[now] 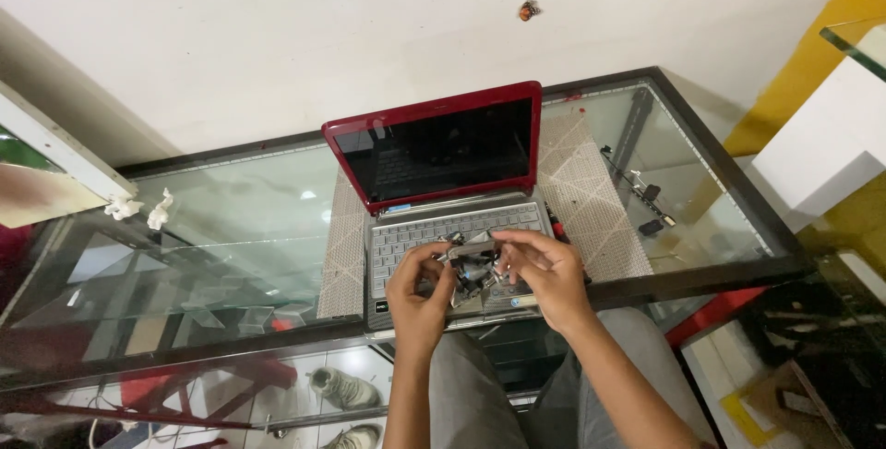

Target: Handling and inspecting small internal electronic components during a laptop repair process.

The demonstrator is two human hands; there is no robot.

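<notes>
An open red laptop (434, 149) with a dark screen and a silver keyboard sits on a patterned mat (591, 200) on a glass table. Over its palm rest, my left hand (417, 294) and my right hand (546, 274) both grip a small dark and silver metal part (472, 266) from opposite sides. The fingers of both hands pinch its ends, and the part hides some of the keyboard below it.
The glass table (231, 218) has a dark frame. Small dark parts and a cable (646, 195) lie at the right of the mat. A white box (826, 140) stands at the far right. Shoes (341, 384) show on the floor under the glass.
</notes>
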